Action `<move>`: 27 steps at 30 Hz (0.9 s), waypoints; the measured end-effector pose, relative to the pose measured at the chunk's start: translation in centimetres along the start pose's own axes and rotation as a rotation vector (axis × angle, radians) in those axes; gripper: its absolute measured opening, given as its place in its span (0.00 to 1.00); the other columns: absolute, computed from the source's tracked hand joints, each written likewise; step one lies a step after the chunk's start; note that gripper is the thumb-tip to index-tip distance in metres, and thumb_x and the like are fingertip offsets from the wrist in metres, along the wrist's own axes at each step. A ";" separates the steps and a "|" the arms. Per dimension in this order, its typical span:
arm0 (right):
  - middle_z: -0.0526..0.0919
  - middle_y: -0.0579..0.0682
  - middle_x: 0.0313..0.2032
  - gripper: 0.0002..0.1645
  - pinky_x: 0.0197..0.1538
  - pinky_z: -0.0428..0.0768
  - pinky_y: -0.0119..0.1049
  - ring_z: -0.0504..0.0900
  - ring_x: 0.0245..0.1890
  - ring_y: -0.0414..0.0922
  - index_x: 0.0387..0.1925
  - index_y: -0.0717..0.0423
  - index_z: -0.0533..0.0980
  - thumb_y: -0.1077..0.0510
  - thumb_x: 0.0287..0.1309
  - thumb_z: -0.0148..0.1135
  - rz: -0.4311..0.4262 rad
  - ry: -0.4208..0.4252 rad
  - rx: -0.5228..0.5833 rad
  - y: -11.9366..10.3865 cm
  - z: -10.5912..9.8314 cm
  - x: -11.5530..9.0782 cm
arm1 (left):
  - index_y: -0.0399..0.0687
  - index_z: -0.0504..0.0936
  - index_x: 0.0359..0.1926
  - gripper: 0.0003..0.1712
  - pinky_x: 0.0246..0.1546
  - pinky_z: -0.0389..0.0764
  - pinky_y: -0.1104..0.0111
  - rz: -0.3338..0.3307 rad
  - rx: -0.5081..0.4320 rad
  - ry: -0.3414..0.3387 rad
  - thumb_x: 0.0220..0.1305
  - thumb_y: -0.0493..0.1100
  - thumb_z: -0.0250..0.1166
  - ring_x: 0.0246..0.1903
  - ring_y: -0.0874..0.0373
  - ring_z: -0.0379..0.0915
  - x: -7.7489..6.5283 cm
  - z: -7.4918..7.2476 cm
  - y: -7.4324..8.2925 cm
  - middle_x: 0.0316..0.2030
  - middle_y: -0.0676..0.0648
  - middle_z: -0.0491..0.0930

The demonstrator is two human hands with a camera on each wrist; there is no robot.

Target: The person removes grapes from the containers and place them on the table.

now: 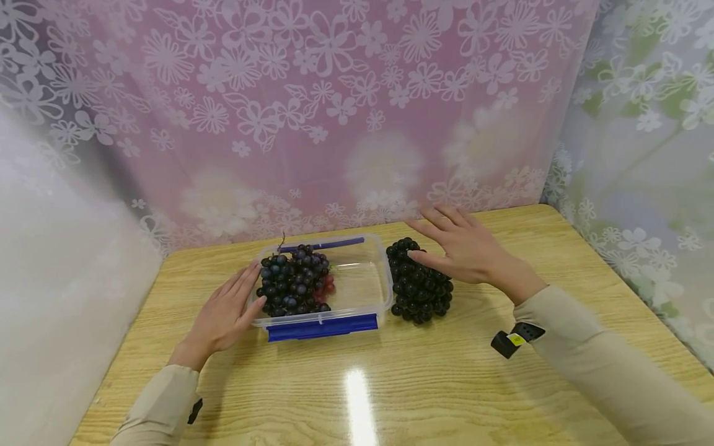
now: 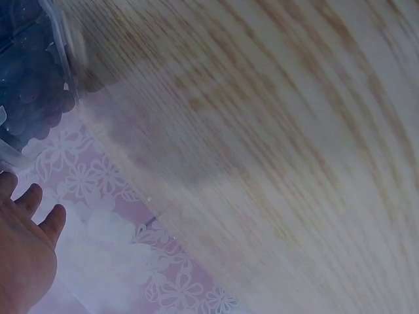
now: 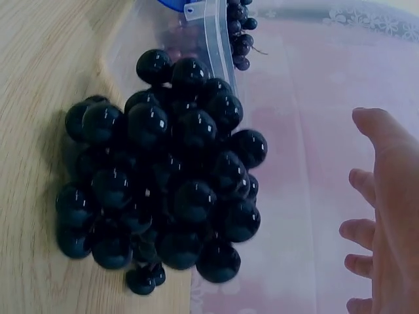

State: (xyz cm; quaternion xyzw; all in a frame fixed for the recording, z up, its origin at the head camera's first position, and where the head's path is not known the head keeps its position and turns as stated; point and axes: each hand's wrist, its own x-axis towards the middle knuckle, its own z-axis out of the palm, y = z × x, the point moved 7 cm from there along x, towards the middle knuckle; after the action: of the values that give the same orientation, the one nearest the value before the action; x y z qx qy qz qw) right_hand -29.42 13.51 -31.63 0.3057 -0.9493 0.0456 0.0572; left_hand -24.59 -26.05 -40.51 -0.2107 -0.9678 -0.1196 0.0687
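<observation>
Fingers spread wide on the right hand, straight on the left hand: no grip on the fruit

Table: supports the container and the loose fruit. Any berry that detaches could roll over an edge; rough handling would be the likely cause.

Container: bears a blue clasp along its near side. A hard push at the left end, or fruit knocked against the right wall, could slide it sideways across the table.

Black bunch: lies on the table just beside the container's right wall; whether the two touch cannot be told. Its rounded shape could let it roll if nudged. Lifting by a few upper berries, without support beneath, could tear them loose.

Dark bunch: sits in the left part of the container. Weight or a firm thumb on top could split its skins.

Red grapes: lie at the right side of the dark bunch, partly covered by it. Pressure passed down through that bunch could squash them.

Stem: projects past the far rim and may snag on anything drawn across it.

Finger condition, right: extended and fanned, holding nothing; the right wrist view shows a gap between hand and black bunch.

Finger condition, left: close together, thumb set apart, appearing to rest against the container's left end. Nothing is grasped; applied pressure cannot be told.
</observation>
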 end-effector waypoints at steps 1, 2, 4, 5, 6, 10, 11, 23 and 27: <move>0.47 0.51 0.74 0.44 0.68 0.44 0.59 0.44 0.72 0.55 0.75 0.35 0.49 0.25 0.63 0.38 0.002 -0.008 -0.008 -0.2 0.1 0.2 | 0.50 0.42 0.76 0.39 0.65 0.52 0.46 0.000 0.001 0.000 0.74 0.59 0.43 0.71 0.46 0.42 0.0 0.0 0.0 0.75 0.49 0.41; 0.48 0.51 0.74 0.44 0.68 0.43 0.60 0.44 0.72 0.55 0.75 0.35 0.48 0.25 0.63 0.37 0.001 -0.015 -0.009 -0.4 0.2 0.3 | 0.50 0.42 0.76 0.39 0.65 0.52 0.46 -0.001 0.003 -0.001 0.74 0.59 0.43 0.71 0.46 0.42 0.0 0.0 0.0 0.75 0.49 0.41; 0.48 0.52 0.74 0.45 0.68 0.43 0.60 0.44 0.72 0.56 0.75 0.36 0.48 0.24 0.62 0.36 -0.005 -0.027 -0.007 -0.9 0.5 0.7 | 0.51 0.42 0.76 0.39 0.65 0.52 0.47 -0.001 0.005 -0.003 0.74 0.59 0.43 0.71 0.47 0.41 0.0 0.0 0.0 0.75 0.50 0.41; 0.48 0.53 0.74 0.46 0.68 0.43 0.60 0.44 0.72 0.57 0.75 0.37 0.47 0.24 0.62 0.36 -0.011 -0.032 -0.005 -1.2 0.6 0.9 | 0.51 0.42 0.76 0.39 0.65 0.52 0.47 -0.001 0.005 -0.003 0.74 0.59 0.43 0.71 0.47 0.41 0.0 0.0 -0.1 0.75 0.50 0.41; 0.47 0.53 0.74 0.46 0.68 0.43 0.60 0.43 0.72 0.57 0.75 0.37 0.47 0.23 0.62 0.35 -0.016 -0.039 -0.002 -1.5 0.7 1.1 | 0.51 0.42 0.76 0.39 0.65 0.52 0.47 -0.001 0.007 -0.003 0.74 0.59 0.43 0.71 0.47 0.41 0.0 0.0 -0.1 0.75 0.50 0.41; 0.45 0.53 0.74 0.46 0.68 0.46 0.60 0.42 0.72 0.57 0.75 0.38 0.47 0.23 0.62 0.34 -0.041 -0.062 0.012 -2.7 1.3 1.8 | 0.51 0.42 0.76 0.38 0.65 0.52 0.47 0.000 0.008 0.000 0.74 0.59 0.43 0.71 0.47 0.41 0.0 0.0 -0.1 0.75 0.50 0.41; 0.45 0.53 0.74 0.46 0.68 0.46 0.59 0.42 0.72 0.57 0.75 0.37 0.46 0.23 0.62 0.34 -0.047 -0.065 0.009 -3.0 1.5 2.1 | 0.51 0.42 0.76 0.38 0.65 0.52 0.47 0.001 0.008 0.003 0.74 0.59 0.43 0.71 0.47 0.42 0.0 0.0 -0.1 0.75 0.50 0.41; 0.41 0.48 0.75 0.44 0.68 0.47 0.58 0.39 0.73 0.53 0.75 0.31 0.44 0.23 0.62 0.30 -0.087 -0.105 0.075 -6.9 3.9 4.2 | 0.49 0.43 0.76 0.38 0.64 0.54 0.46 0.010 0.018 0.013 0.74 0.58 0.44 0.71 0.45 0.44 0.2 0.1 -0.2 0.74 0.48 0.42; 0.39 0.47 0.75 0.43 0.68 0.47 0.58 0.37 0.73 0.52 0.75 0.31 0.43 0.24 0.63 0.31 -0.105 -0.111 0.086 -8.1 4.3 5.0 | 0.49 0.43 0.76 0.38 0.64 0.54 0.46 0.008 0.014 0.008 0.74 0.58 0.44 0.71 0.46 0.43 0.2 0.1 -0.1 0.75 0.48 0.42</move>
State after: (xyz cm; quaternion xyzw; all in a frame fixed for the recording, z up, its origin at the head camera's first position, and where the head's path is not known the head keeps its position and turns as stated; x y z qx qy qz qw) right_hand -29.02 3.55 -34.74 0.3594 -0.9308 0.0661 -0.0065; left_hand -24.82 -26.08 -40.57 -0.2134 -0.9675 -0.1132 0.0745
